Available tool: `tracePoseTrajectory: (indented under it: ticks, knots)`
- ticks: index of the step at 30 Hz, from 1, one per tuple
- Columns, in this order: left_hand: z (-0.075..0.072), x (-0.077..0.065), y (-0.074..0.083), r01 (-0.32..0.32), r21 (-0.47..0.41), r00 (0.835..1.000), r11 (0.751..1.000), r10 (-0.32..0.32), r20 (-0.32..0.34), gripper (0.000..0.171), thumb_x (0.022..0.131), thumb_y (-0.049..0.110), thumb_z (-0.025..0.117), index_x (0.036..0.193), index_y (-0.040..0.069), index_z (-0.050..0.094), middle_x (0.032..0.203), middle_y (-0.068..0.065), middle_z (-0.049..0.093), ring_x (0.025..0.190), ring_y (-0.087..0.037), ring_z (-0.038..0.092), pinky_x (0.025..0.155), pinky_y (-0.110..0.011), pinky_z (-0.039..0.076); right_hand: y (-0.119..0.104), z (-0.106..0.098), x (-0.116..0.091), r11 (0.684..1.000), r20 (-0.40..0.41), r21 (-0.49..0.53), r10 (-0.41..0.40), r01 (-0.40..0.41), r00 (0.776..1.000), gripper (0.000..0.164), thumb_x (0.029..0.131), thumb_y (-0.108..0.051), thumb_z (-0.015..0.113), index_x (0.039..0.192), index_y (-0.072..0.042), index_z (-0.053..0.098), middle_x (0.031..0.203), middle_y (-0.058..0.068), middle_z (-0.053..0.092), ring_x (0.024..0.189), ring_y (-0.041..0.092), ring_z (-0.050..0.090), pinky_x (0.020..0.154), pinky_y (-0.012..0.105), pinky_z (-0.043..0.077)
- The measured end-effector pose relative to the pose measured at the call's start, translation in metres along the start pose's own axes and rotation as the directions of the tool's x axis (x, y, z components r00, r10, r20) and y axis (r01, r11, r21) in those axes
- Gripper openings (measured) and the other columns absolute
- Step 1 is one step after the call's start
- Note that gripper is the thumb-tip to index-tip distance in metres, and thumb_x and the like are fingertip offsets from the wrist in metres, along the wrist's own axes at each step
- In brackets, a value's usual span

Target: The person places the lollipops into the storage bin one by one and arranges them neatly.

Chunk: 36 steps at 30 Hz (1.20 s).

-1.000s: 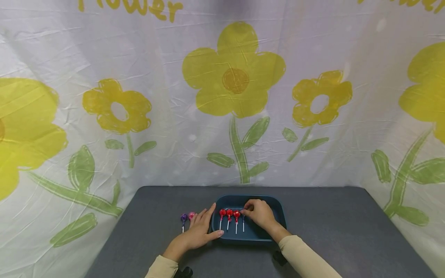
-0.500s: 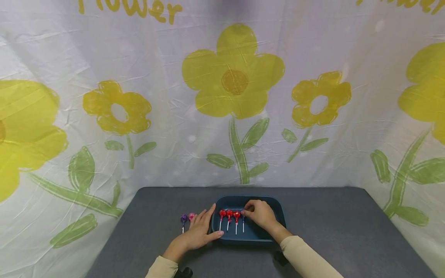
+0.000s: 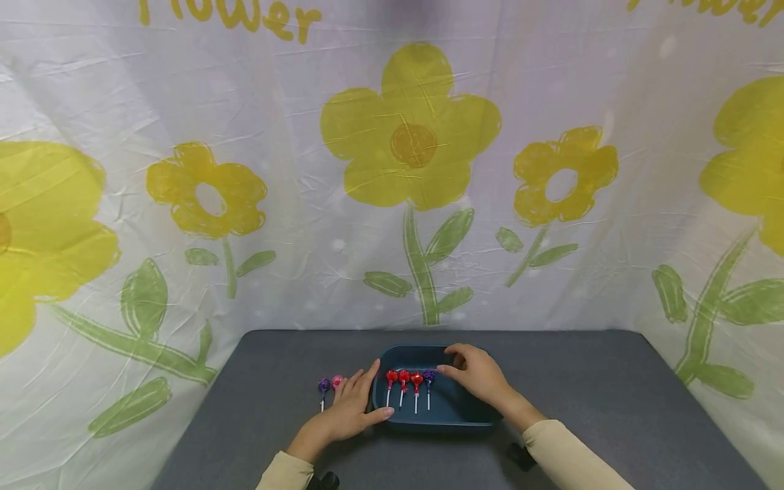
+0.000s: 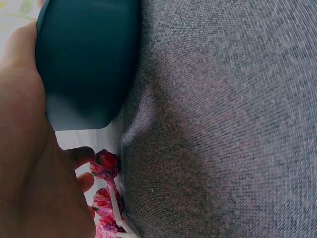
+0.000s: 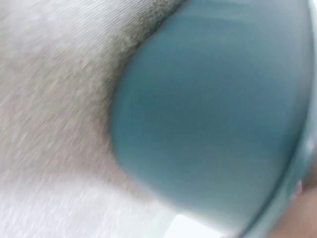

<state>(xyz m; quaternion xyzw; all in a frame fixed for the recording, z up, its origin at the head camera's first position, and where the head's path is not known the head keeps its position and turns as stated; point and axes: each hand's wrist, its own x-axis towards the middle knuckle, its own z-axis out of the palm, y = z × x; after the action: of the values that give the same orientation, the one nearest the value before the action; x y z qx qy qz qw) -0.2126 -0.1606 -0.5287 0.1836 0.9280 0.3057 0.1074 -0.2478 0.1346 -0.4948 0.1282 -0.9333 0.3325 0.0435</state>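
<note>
A dark blue tray (image 3: 441,427) lies on the table with 3 red lollipops (image 3: 404,376) in a row inside, sticks toward the person. Right of them lies a purple lollipop (image 3: 429,376). My left hand (image 3: 352,410) rests against the tray's left side, fingers straight and thumb at the front left corner. My right hand (image 3: 482,376) hovers over the tray's right part, holding nothing, thumb and forefinger apart just beside the purple lollipop. The right wrist view is blurred and shows mostly the tray's outer wall (image 5: 208,109).
Left of the left hand lie another purple lollipop (image 3: 324,386) and a pink lollipop (image 3: 337,381), partly hidden by the fingers. Several pink-red lollipops (image 4: 104,163) show past that hand in the left wrist view. A flower-print curtain (image 3: 294,272) hangs behind the grey table (image 3: 582,395).
The right hand has let go of the purple lollipop in the tray and moved a little to the right, its fingers spreading. The left hand has stayed in place.
</note>
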Motion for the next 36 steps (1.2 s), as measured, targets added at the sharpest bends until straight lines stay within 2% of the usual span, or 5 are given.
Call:
tracePoseTrajectory:
  ticks: [5,10,15,26,36]
  knots:
    - [-0.004,-0.001,0.005,0.017,0.004,1.0,1.0,-0.017,0.017,0.099,0.089,0.064,0.059,0.161,0.02,0.007,0.163,-0.017,0.026,0.151,-0.044,0.016,0.116,-0.071,0.002,0.006,-0.016,-0.012,0.999,-0.034,-0.027,-0.037,0.036,0.999,0.048,0.088,-0.037,0.074,0.129,-0.014,0.064,0.107,0.006,0.065,0.096,0.023,0.06,0.078,0.038,0.05]
    - [-0.004,-0.001,0.005,0.024,0.01,0.999,1.0,-0.025,0.023,0.099,0.09,0.063,0.059,0.161,0.02,0.006,0.163,-0.017,0.026,0.151,-0.043,0.017,0.117,-0.071,0.003,0.017,-0.03,-0.023,0.995,-0.094,-0.059,-0.092,0.087,0.991,0.055,0.087,-0.04,0.074,0.135,-0.017,0.06,0.121,0.007,0.06,0.113,0.028,0.054,0.089,0.049,0.05]
    - [-0.003,0.0,0.003,0.02,0.008,1.0,1.0,-0.02,0.02,0.098,0.09,0.063,0.059,0.161,0.021,0.005,0.163,-0.016,0.026,0.151,-0.043,0.017,0.116,-0.071,0.002,0.03,-0.04,-0.032,0.993,-0.126,-0.046,-0.118,0.113,0.985,0.065,0.087,-0.044,0.073,0.142,-0.015,0.054,0.134,0.011,0.053,0.124,0.033,0.047,0.093,0.058,0.047]
    - [-0.003,0.0,0.002,0.017,0.007,1.0,1.0,-0.018,0.021,0.098,0.09,0.063,0.058,0.161,0.021,0.006,0.163,-0.016,0.026,0.152,-0.043,0.016,0.116,-0.071,0.002,0.051,-0.051,-0.051,0.986,0.003,0.015,-0.165,0.165,0.986,0.076,0.093,-0.043,0.066,0.157,-0.025,0.029,0.154,0.018,0.035,0.133,0.042,0.038,0.09,0.066,0.044]
    - [-0.003,-0.002,0.004,0.005,-0.001,1.0,1.0,-0.005,0.018,0.099,0.089,0.066,0.057,0.161,0.019,0.007,0.163,-0.017,0.025,0.151,-0.045,0.016,0.116,-0.072,0.001,0.062,-0.047,-0.057,0.989,0.079,0.086,-0.127,0.12,0.989,0.075,0.097,-0.041,0.06,0.159,-0.03,0.019,0.157,0.017,0.03,0.14,0.047,0.032,0.094,0.074,0.039]
